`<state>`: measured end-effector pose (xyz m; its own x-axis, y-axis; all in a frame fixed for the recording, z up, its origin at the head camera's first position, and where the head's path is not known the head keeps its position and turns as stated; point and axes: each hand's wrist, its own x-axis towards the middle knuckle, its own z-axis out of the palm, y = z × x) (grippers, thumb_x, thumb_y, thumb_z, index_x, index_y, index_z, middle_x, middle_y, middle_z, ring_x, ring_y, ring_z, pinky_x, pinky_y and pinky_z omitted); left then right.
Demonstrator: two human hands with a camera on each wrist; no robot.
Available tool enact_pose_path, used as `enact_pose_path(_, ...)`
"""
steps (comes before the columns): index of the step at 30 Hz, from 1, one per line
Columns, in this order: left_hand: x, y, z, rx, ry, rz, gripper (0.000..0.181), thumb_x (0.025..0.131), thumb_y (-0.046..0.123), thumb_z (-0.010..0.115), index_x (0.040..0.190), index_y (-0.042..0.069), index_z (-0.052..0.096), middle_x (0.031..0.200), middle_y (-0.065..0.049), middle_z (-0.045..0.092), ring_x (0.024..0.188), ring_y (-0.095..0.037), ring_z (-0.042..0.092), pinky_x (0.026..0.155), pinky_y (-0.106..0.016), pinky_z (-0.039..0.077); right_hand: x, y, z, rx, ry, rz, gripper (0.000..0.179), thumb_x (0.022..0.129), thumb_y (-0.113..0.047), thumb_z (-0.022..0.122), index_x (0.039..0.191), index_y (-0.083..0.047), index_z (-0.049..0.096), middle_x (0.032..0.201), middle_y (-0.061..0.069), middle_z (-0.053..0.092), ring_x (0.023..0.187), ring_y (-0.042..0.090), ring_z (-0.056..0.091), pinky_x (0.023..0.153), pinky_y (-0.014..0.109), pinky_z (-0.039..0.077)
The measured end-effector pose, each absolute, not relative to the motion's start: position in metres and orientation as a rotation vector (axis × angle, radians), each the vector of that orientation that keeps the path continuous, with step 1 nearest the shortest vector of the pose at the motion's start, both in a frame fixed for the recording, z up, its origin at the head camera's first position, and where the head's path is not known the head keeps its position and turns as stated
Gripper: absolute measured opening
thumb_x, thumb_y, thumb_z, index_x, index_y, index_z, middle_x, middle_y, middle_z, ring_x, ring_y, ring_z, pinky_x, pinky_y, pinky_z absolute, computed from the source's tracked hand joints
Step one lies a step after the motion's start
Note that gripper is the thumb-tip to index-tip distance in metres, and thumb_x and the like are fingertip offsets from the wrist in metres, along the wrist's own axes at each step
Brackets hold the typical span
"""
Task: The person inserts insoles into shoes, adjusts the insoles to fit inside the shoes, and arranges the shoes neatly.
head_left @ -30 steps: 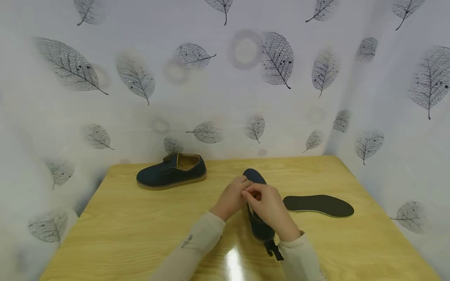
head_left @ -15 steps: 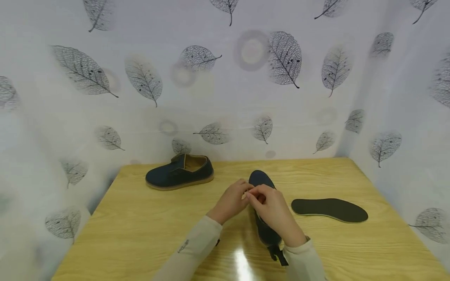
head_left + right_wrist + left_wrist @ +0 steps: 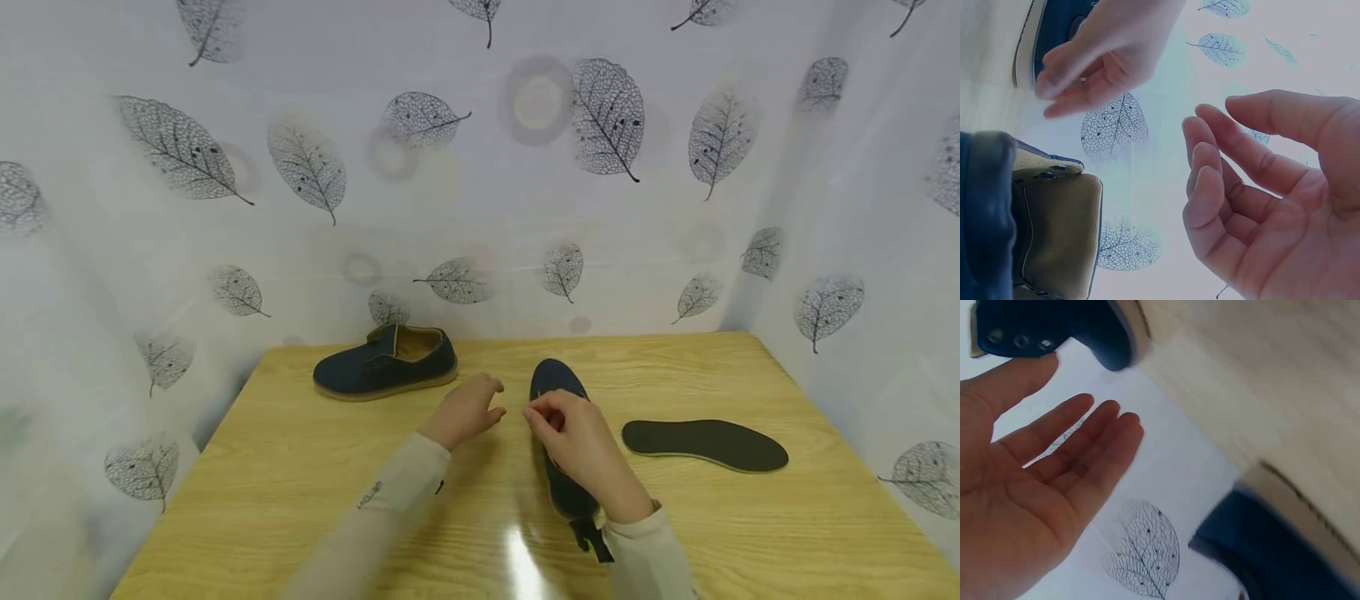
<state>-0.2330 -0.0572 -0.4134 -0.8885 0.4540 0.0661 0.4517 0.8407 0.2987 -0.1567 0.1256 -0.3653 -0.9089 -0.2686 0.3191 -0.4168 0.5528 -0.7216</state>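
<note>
A dark blue shoe (image 3: pixel 557 377) lies lengthwise right of centre, toe toward the wall. My right hand (image 3: pixel 588 450) hovers over its opening, hiding much of it. Its fingers curl loosely, with thumb and index tips close together; the right wrist view shows nothing held. The shoe's tan tongue (image 3: pixel 1063 228) is beside that hand there. To the left, my left hand (image 3: pixel 467 410) is in the air, thumb and fingers apart, palm bare in the left wrist view. Behind it sits the matching blue shoe (image 3: pixel 382 367), toe leftward, its tan lining showing.
A dark insole (image 3: pixel 705 444) lies flat on the wooden table (image 3: pixel 315 500), right of the nearer shoe. A black strap-like piece (image 3: pixel 592 542) shows between that shoe's heel and my right sleeve. A white leaf-print curtain (image 3: pixel 480 200) hangs behind the table.
My left hand has come away from the right hand and the nearer shoe, moving left with its fingers spreading. The right hand stays over the shoe. The head view has shifted slightly.
</note>
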Motion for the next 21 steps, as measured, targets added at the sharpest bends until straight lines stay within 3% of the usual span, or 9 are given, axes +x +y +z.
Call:
enact_pose_path(5, -0.244, -0.065, -0.409, 0.690, 3.074, 0.111, 0.032, 0.084, 0.013, 0.075, 0.112, 0.002, 0.063, 0.105, -0.013, 0.061, 0.098, -0.028, 0.060, 0.080, -0.039, 0.052, -0.157, 0.129, -0.363, 0.573, -2.629, 1.279, 0.007, 0.093, -0.013, 0.065, 0.089, -0.009, 0.070, 0.072, -0.004, 0.057, 0.059, 0.009, 0.047, 0.054, 0.024, 0.043)
enact_pose_path(10, -0.251, -0.071, -0.412, 0.701, 3.137, -0.290, 0.017, 0.089, 0.008, 0.069, 0.105, 0.010, 0.063, 0.109, -0.009, 0.060, 0.108, -0.027, 0.055, 0.096, -0.042, 0.044, -0.157, 0.130, -0.362, 0.562, -2.628, 1.269, 0.007, 0.092, -0.013, 0.066, 0.088, -0.009, 0.070, 0.072, -0.004, 0.055, 0.059, 0.009, 0.047, 0.053, 0.024, 0.042)
enact_pose_path(14, -0.260, -0.074, -0.414, 0.701, 3.153, -0.507, 0.020, 0.089, 0.007, 0.067, 0.109, 0.011, 0.064, 0.113, -0.007, 0.059, 0.113, -0.027, 0.053, 0.108, -0.045, 0.033, -0.157, 0.131, -0.362, 0.556, -2.631, 1.268, 0.006, 0.092, -0.012, 0.066, 0.088, -0.009, 0.070, 0.072, -0.004, 0.055, 0.060, 0.010, 0.047, 0.054, 0.024, 0.042)
enact_pose_path(21, -0.273, -0.078, -0.410, 0.694, 3.117, -0.776, 0.022, 0.095, 0.013, 0.060, 0.116, 0.010, 0.065, 0.116, -0.011, 0.058, 0.118, -0.031, 0.049, 0.110, -0.048, 0.029, -0.156, 0.131, -0.363, 0.536, -2.635, 1.272, 0.005, 0.091, -0.011, 0.066, 0.087, -0.009, 0.070, 0.073, -0.004, 0.056, 0.059, 0.008, 0.047, 0.054, 0.024, 0.042)
